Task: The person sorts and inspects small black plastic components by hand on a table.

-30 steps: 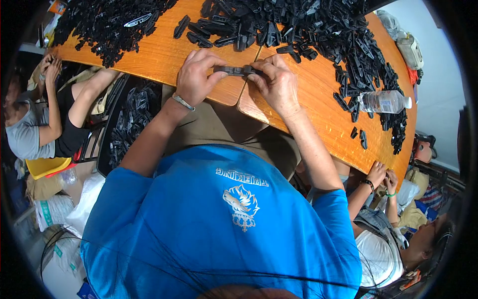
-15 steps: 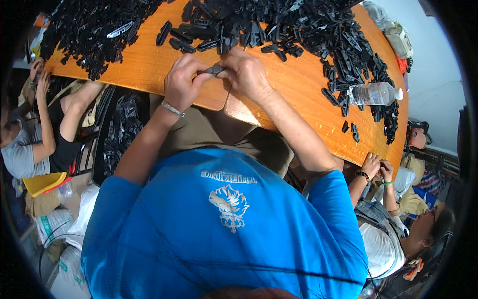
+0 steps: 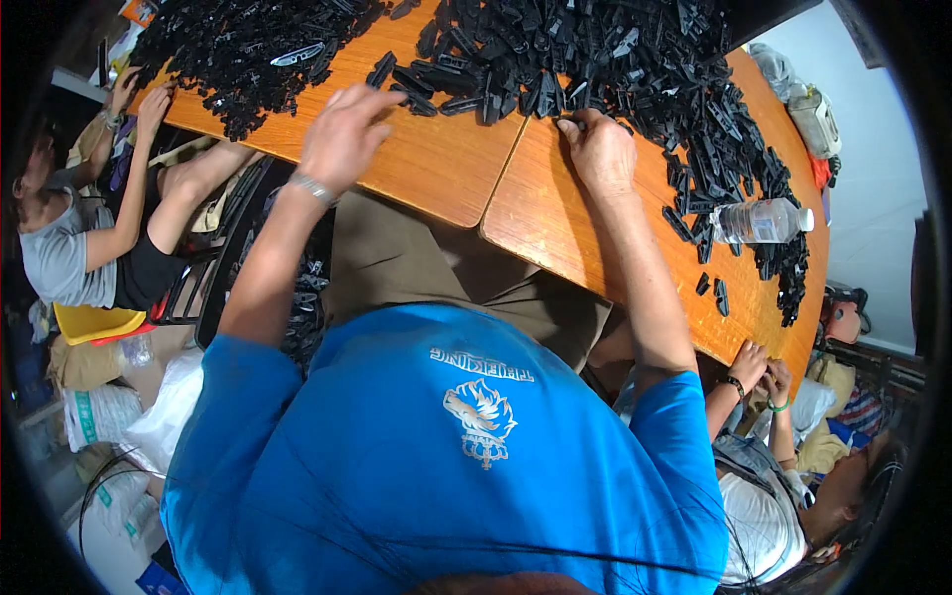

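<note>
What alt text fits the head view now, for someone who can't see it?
The person's right hand is at the near edge of a large heap of black parts on a wooden table, while the left hand, holding nothing visible, is near the heap's left end. A clear bottle lies at right; one co-worker sits left, another lower right.

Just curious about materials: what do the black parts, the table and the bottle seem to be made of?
Black parts: probably plastic, satin, judging by their even colour and soft highlights.
Table: perhaps wood or wood-look laminate, fairly glossy; the orange-brown top shows streaks and reflects light.
Bottle: likely clear plastic, shiny; it is see-through with bright highlights.
</note>
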A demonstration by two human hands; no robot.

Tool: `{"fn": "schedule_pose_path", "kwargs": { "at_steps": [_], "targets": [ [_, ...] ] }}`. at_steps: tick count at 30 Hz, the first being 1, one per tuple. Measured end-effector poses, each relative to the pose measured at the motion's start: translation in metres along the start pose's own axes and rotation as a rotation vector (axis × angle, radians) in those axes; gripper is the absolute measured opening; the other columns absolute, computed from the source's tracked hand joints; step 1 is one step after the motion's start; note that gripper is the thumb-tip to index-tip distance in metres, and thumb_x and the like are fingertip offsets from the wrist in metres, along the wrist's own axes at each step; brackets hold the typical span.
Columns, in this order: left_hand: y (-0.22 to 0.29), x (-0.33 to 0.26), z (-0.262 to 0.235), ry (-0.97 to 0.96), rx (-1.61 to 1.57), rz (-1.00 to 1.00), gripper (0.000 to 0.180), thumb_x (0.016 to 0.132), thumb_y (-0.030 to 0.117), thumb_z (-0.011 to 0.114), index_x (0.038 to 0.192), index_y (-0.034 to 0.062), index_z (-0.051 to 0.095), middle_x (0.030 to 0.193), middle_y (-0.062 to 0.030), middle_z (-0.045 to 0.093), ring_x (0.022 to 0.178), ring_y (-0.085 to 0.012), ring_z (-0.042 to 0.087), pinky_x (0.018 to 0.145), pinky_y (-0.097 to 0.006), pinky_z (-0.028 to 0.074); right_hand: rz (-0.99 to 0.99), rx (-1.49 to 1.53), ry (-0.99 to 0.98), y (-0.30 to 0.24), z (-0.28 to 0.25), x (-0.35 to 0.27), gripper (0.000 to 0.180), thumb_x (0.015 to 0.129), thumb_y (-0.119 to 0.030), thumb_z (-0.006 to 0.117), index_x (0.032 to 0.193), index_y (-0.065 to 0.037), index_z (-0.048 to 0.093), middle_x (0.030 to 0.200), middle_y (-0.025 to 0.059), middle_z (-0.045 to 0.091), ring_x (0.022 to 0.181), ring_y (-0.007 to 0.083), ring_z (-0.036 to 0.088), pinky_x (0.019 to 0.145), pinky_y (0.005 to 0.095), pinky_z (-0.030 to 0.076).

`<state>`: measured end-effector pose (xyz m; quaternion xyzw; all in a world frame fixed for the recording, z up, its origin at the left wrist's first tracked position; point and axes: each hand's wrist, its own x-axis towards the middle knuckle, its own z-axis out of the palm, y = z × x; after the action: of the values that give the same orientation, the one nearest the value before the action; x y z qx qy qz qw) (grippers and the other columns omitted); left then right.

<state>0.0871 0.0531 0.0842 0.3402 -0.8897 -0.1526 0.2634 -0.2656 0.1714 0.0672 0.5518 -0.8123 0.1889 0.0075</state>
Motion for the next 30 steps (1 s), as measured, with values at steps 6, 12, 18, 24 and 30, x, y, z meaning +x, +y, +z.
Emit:
{"fn": "schedule_pose_path", "kwargs": {
  "at_steps": [6, 12, 18, 24, 30],
  "targets": [
    [-0.015, 0.036, 0.037, -0.025, 0.167, 0.152, 0.033, 0.087, 0.012, 0.079, 0.120, 0.0120, 0.075, 0.117, -0.0073, 0.068, 0.119, -0.0315, 0.062, 0.096, -0.046, 0.050, -0.233, 0.044, 0.012, 0.012, 0.010, -0.016, 0.019, 0.089, -0.026, 0.080, 0.102, -0.012, 0.082, 0.099, 0.0189, 0.073, 0.088, 0.0400, 0.075, 0.079, 0.0506, 0.061],
    [-0.010, 0.020, 0.047, 0.021, 0.079, 0.181, 0.031, 0.091, 0.010, 0.076, 0.122, 0.0086, 0.071, 0.110, -0.0132, 0.068, 0.111, -0.0381, 0.063, 0.092, -0.048, 0.050, -0.124, -0.063, -0.140, -0.004, -0.010, -0.039, 0.025, 0.088, -0.027, 0.078, 0.103, -0.007, 0.077, 0.104, 0.0217, 0.076, 0.090, 0.0419, 0.076, 0.080, 0.0523, 0.061],
    [0.027, 0.008, 0.063, -0.084, -0.088, 0.264, 0.031, 0.095, 0.004, 0.071, 0.126, 0.0034, 0.070, 0.112, -0.0172, 0.067, 0.111, -0.0396, 0.063, 0.093, -0.048, 0.052, 0.058, 0.057, -0.217, -0.027, -0.002, -0.058, 0.032, 0.095, -0.032, 0.075, 0.106, -0.004, 0.067, 0.091, 0.0243, 0.076, 0.090, 0.0452, 0.075, 0.079, 0.0554, 0.060],
    [0.026, 0.013, 0.066, -0.042, -0.121, 0.176, 0.018, 0.100, 0.012, 0.070, 0.114, 0.0048, 0.077, 0.115, -0.0153, 0.068, 0.113, -0.0365, 0.064, 0.098, -0.045, 0.053, 0.025, 0.220, -0.202, -0.029, -0.014, -0.063, 0.050, 0.098, -0.046, 0.075, 0.111, 0.001, 0.070, 0.094, 0.0263, 0.078, 0.093, 0.0469, 0.076, 0.084, 0.0550, 0.061],
    [0.015, -0.001, 0.061, 0.034, -0.231, 0.136, 0.022, 0.094, 0.010, 0.078, 0.115, 0.0014, 0.076, 0.110, -0.0142, 0.070, 0.106, -0.0340, 0.066, 0.093, -0.042, 0.053, -0.224, 0.229, -0.135, 0.013, -0.032, -0.056, 0.019, 0.097, -0.011, 0.075, 0.115, -0.009, 0.080, 0.108, 0.0166, 0.076, 0.095, 0.0365, 0.076, 0.080, 0.0440, 0.061]
  ]
}}
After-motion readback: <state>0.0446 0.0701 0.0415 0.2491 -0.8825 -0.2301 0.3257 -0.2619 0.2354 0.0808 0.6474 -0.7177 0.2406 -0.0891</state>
